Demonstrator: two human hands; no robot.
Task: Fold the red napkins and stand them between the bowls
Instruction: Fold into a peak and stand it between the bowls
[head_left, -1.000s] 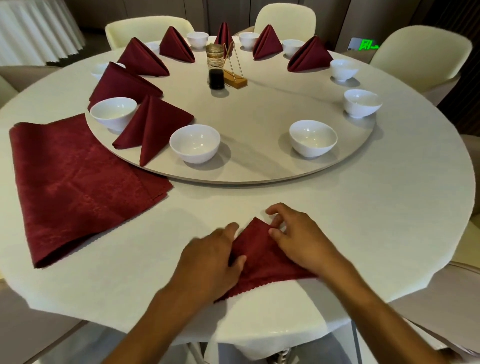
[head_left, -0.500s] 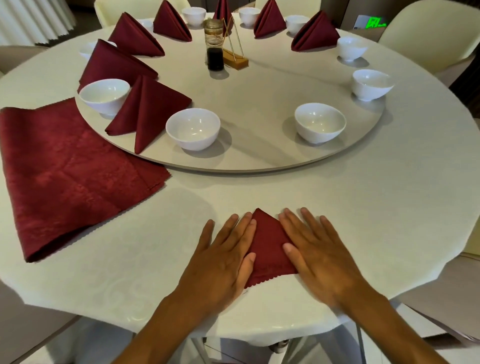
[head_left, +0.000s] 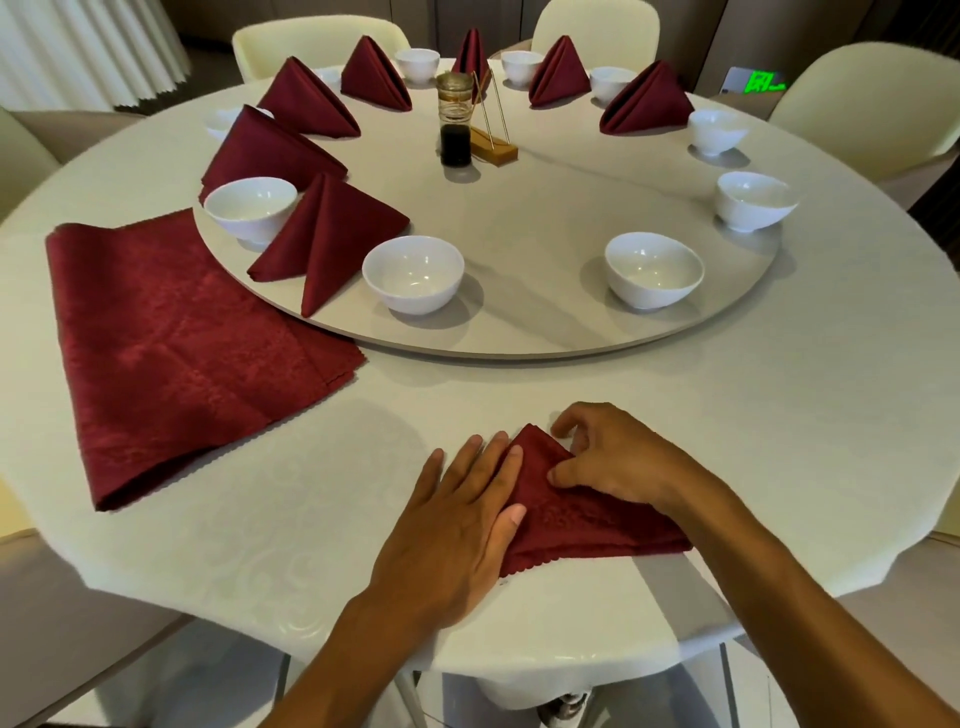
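Round table (head_left: 779, 441) under a pale cloth, cream chairs behind; turntable (head_left: 545, 218) at frame centre carries white bowls (head_left: 413, 273) with folded napkins (head_left: 324, 231) standing between those on its left and far side. Lower centre: red napkin (head_left: 576, 512) lies flat near the table edge. Left hand (head_left: 457, 525) presses it with straight fingers; right hand (head_left: 618, 462), fingers curled, pinches its upper fold. Napkin stack (head_left: 171, 353) at left.

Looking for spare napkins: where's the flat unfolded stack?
The stack of unfolded napkins lies at the table's left, its corner tucked under the turntable edge.
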